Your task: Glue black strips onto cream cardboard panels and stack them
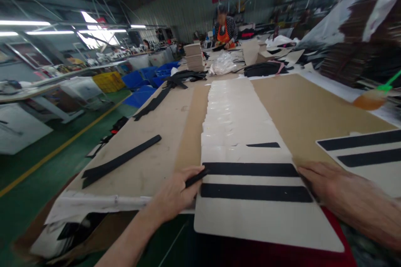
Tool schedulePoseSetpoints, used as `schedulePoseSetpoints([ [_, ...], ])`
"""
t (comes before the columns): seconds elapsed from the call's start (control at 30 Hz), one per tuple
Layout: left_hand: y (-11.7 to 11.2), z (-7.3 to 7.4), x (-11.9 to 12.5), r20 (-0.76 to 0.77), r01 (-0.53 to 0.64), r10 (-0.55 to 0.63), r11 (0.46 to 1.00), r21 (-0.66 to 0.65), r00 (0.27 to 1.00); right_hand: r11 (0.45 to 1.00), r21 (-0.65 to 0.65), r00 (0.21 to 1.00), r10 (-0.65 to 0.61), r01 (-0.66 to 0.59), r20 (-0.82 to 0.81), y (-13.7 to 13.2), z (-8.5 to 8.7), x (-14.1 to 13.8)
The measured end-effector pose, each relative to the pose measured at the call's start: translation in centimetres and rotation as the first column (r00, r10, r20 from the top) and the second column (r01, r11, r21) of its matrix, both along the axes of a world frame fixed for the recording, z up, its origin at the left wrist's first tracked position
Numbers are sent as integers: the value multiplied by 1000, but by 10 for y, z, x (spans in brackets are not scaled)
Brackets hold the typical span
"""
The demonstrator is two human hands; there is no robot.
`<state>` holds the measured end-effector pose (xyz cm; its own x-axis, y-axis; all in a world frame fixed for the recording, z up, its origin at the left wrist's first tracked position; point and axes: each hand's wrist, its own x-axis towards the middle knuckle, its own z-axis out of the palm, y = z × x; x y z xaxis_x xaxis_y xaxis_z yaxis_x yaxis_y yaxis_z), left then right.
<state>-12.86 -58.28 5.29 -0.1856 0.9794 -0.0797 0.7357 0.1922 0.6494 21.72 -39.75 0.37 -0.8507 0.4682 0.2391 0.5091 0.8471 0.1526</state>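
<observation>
In front of me lies a pale rectangular board [250,221] with rounded corners and two black strips [250,170] across it. Its near part sticks out past the table edge. My left hand [180,190] is closed on a small black strip piece [196,178], its fingertips at the board's left edge. My right hand [326,181] grips the board's right edge; its thumb is hidden. Under and beyond the board runs a long row of overlapping pale sheets [234,108], with a black strip end [263,145] showing on one.
Loose black strips [122,160] lie on the tan table [169,133] to the left. Another striped board [372,171] rests at the right. Farther back are a cardboard stack [194,56], clear plastic [223,63], an orange bottle [371,101] and a person in an orange apron [223,33].
</observation>
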Motion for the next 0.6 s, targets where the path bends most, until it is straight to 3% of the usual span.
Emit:
schedulePoseSetpoints([
  [0.1, -1, 2, -6, 124, -60, 63, 998, -30, 990, 998, -7, 988, 56, -58, -145, -28, 6, -3],
  [0.23, -3, 0, -9, 164, -135, 144, 989, -64, 976, 947, 15, 933, 320, -322, -164, -84, 6, -44],
  [0.3, -3, -1, -9, 192, -183, 203, 976, -117, 960, 940, 64, 925, 342, -336, -165, -98, 0, -63],
  [0.43, -4, 1, -9, 226, -235, 261, 963, -135, 939, 948, 113, 933, 315, -299, -176, -99, -9, -75],
  [0.6, -8, -3, -17, 262, -318, 327, 945, -80, 908, 939, 107, 897, 345, -328, -275, -85, 7, -61],
])
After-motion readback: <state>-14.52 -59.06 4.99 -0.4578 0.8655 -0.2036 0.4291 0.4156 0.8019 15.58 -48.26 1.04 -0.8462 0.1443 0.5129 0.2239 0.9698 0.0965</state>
